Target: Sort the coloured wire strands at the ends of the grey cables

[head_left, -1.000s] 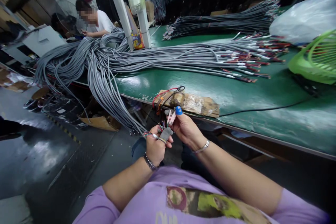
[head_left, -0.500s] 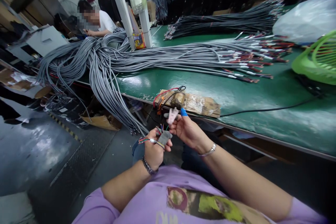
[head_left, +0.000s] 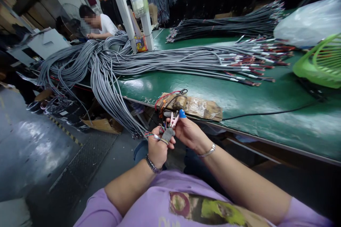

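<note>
My left hand [head_left: 157, 150] is closed round a gray cable end [head_left: 156, 137] with thin coloured wires fanning out. A gray wrapping [head_left: 167, 134] covers part of its fingers. Close beside it, my right hand [head_left: 188, 133], with a blue cover on one fingertip, pinches a pale pink clip [head_left: 174, 120]. The clip's tips lie near the coloured wires; whether they touch is too small to tell. Just beyond both hands, a worn wooden board [head_left: 205, 108] with red and black leads lies at the table's edge.
Long gray cables [head_left: 160, 58] spread over the green table [head_left: 266, 103] and hang off its left edge. Darker cables [head_left: 226, 26], a plastic bag [head_left: 309, 21] and a green fan [head_left: 319, 64] lie farther back. A person [head_left: 106, 25] sits at the far left.
My right hand has moved slightly left, bringing the pink clip closer to my left hand and turning it. The wires in my left hand have shifted slightly right.
</note>
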Demonstrator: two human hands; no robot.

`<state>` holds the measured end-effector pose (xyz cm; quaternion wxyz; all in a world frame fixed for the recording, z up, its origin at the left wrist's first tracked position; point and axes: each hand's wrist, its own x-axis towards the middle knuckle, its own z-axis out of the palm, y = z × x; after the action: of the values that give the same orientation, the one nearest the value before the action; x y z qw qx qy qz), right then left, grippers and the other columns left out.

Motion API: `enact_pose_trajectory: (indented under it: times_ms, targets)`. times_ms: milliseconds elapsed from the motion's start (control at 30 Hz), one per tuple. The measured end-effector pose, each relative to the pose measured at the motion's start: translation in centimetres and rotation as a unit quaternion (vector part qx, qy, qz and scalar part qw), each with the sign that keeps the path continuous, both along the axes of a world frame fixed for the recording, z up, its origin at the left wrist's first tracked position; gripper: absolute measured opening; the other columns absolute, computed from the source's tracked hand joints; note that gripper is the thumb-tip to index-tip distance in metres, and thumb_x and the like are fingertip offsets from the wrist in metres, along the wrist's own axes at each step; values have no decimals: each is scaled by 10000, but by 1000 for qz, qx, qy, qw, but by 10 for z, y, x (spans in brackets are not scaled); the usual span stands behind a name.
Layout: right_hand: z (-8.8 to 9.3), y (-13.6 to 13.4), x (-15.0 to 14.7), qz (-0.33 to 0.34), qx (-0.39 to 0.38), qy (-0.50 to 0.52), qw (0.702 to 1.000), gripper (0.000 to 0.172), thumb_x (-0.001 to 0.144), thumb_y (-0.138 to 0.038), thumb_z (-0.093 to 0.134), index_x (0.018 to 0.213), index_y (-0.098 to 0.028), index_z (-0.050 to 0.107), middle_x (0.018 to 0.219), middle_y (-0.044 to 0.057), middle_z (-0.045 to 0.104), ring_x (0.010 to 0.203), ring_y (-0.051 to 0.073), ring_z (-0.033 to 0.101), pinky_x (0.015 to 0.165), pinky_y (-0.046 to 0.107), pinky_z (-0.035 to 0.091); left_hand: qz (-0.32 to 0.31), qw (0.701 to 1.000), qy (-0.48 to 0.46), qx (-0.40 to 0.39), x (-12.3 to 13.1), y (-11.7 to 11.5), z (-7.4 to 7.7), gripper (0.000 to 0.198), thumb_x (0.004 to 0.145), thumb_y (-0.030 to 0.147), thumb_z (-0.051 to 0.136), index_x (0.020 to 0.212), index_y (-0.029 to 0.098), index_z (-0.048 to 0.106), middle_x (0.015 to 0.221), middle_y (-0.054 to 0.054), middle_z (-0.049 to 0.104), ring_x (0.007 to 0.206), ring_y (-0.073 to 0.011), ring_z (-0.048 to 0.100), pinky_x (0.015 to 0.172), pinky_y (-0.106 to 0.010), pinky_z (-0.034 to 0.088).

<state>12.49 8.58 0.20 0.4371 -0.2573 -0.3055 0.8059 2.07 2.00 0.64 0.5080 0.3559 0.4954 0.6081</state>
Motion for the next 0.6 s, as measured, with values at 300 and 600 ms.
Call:
enact_pose_trajectory:
  times_ms: [300, 600]
  targets:
    - [-1, 3, -8, -47, -73, 46, 995, 349, 735, -555, 687, 733, -206, 668, 652, 14, 651, 537, 141, 551, 524, 284, 478, -20, 999, 37, 4, 0, 1, -4, 249, 757, 393, 663, 753, 148, 620, 521, 25, 589, 372, -49, 458, 357, -158, 316]
    - [-1, -1, -5, -29, -99, 56, 993, 449, 764, -637, 603, 751, -191, 653, 665, 12, 654, 594, 126, 594, 569, 246, 510, -22, 999, 26, -1, -2, -2, -6, 228, 770, 362, 662, 742, 142, 608, 513, 28, 587, 363, -47, 456, 351, -151, 301]
